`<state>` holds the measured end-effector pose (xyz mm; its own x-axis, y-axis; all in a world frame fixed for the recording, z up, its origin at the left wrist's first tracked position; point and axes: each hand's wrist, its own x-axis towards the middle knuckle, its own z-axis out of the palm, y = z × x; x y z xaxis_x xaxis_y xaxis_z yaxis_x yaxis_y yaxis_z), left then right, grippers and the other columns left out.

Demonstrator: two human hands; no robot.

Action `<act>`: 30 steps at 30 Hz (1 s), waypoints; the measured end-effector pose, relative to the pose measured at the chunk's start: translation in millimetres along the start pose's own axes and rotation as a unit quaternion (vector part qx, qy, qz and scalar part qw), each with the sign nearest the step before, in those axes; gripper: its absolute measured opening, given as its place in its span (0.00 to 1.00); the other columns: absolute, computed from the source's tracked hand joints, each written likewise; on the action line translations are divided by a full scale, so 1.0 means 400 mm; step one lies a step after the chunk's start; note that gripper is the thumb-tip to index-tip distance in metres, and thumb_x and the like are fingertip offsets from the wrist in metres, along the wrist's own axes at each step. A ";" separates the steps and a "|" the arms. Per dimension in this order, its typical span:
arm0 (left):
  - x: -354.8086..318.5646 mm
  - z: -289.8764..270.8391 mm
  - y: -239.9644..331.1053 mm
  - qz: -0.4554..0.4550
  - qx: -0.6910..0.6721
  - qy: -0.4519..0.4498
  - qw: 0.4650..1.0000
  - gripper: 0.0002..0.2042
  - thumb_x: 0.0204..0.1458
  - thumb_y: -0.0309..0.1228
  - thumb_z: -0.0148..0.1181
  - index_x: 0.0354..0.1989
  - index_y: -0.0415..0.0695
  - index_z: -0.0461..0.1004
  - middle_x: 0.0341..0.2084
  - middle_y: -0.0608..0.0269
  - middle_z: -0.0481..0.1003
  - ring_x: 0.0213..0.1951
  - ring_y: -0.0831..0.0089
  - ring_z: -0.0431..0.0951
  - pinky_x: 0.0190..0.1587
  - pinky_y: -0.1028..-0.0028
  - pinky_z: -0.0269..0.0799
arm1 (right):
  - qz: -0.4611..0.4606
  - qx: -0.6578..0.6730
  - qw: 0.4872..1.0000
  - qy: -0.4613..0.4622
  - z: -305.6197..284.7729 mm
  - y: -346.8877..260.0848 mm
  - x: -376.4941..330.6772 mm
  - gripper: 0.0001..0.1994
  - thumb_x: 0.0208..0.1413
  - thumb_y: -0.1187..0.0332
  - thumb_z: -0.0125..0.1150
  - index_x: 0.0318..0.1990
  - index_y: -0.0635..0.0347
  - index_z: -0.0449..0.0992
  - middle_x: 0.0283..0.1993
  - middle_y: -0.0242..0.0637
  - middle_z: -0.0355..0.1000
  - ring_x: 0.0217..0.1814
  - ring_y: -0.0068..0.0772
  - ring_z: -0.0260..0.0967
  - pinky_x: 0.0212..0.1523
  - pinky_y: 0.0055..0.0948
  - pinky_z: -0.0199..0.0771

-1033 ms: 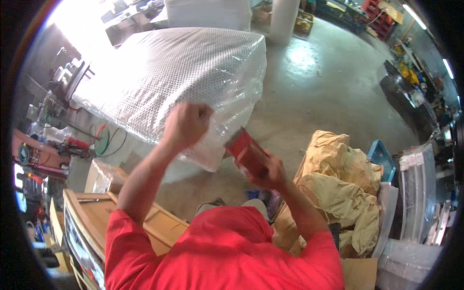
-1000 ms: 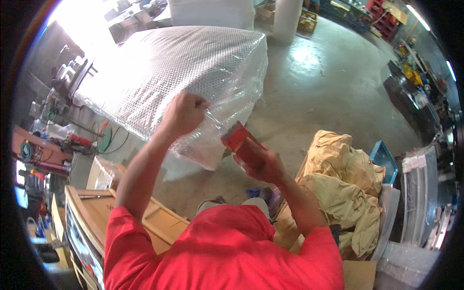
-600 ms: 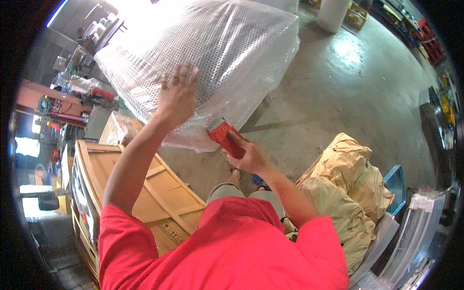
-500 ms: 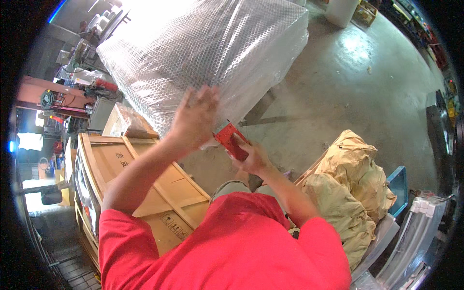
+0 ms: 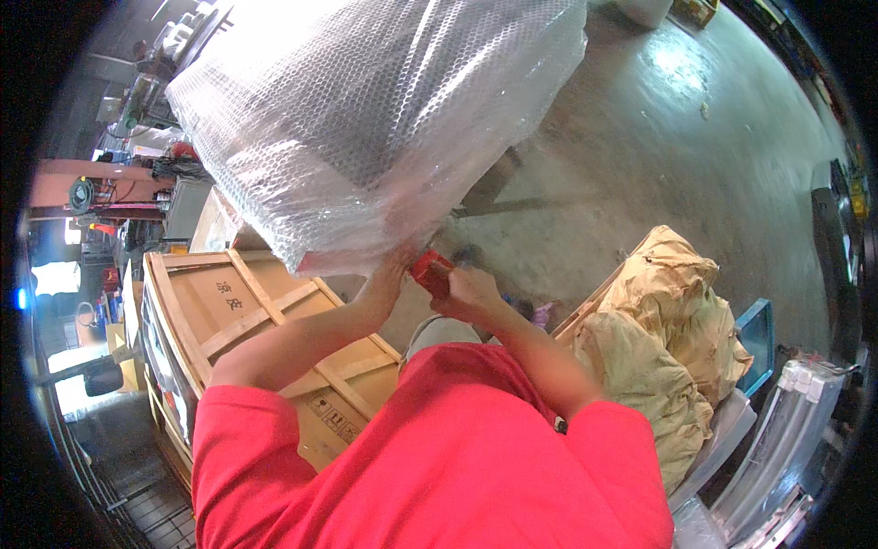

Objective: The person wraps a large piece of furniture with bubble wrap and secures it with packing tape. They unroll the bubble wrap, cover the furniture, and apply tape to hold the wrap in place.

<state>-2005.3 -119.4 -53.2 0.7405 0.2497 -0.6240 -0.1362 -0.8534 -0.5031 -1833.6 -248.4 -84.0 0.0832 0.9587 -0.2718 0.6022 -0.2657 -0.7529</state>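
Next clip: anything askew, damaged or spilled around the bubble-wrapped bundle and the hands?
Nothing looks damaged or spilled. The bubble-wrapped bundle overhangs the wooden crate; what carries it is hidden. The left hand touches its lower edge, and the right hand holds a red tool there. Tan padding lies crumpled in a heap.

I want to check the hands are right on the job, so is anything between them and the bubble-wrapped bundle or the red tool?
Nothing visible is in the way. The left hand is against the lower edge of the bubble-wrapped bundle, and the right hand holds the red tool just below that edge.
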 end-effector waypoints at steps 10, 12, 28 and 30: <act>-0.002 -0.065 0.019 0.044 0.154 -0.109 0.981 0.30 0.65 0.44 0.42 0.69 0.36 0.61 0.75 0.48 0.48 0.75 0.52 0.45 0.76 0.50 0.33 | -0.027 -0.177 0.961 -0.211 0.045 -0.039 0.037 0.21 0.46 0.62 0.60 0.49 0.57 0.77 0.41 0.52 0.79 0.43 0.55 0.78 0.41 0.49 0.79; 0.023 -0.077 0.025 0.059 -0.006 -0.170 0.984 0.30 0.65 0.48 0.43 0.67 0.38 0.65 0.72 0.47 0.55 0.73 0.52 0.53 0.73 0.49 0.44 | 0.025 -0.089 0.989 -0.112 0.038 0.054 -0.068 0.27 0.48 0.60 0.61 0.60 0.49 0.74 0.42 0.53 0.79 0.44 0.56 0.78 0.42 0.49 0.79; 0.200 -0.290 -0.048 -0.063 -0.960 -0.045 0.268 0.20 0.65 0.47 0.53 0.51 0.42 0.74 0.40 0.63 0.80 0.39 0.72 0.81 0.40 0.70 0.78 | -0.128 0.037 0.948 0.290 -0.252 0.151 -0.294 0.43 0.40 0.56 0.75 0.70 0.34 0.66 0.37 0.48 0.73 0.34 0.53 0.77 0.35 0.45 0.80; 0.223 -0.327 -0.084 -0.052 -0.958 -0.052 0.276 0.19 0.66 0.44 0.53 0.50 0.40 0.74 0.40 0.61 0.80 0.41 0.72 0.81 0.43 0.70 0.78 | -0.137 0.054 0.942 0.302 -0.282 0.160 -0.272 0.43 0.40 0.56 0.76 0.70 0.34 0.66 0.38 0.47 0.73 0.34 0.52 0.77 0.35 0.45 0.80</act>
<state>-1848.7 -128.2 -13.5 0.6384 0.2458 -0.7294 0.5539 0.5112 0.6571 -1714.7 -358.2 -35.2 0.3913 0.8672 0.3078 0.5858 0.0232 -0.8101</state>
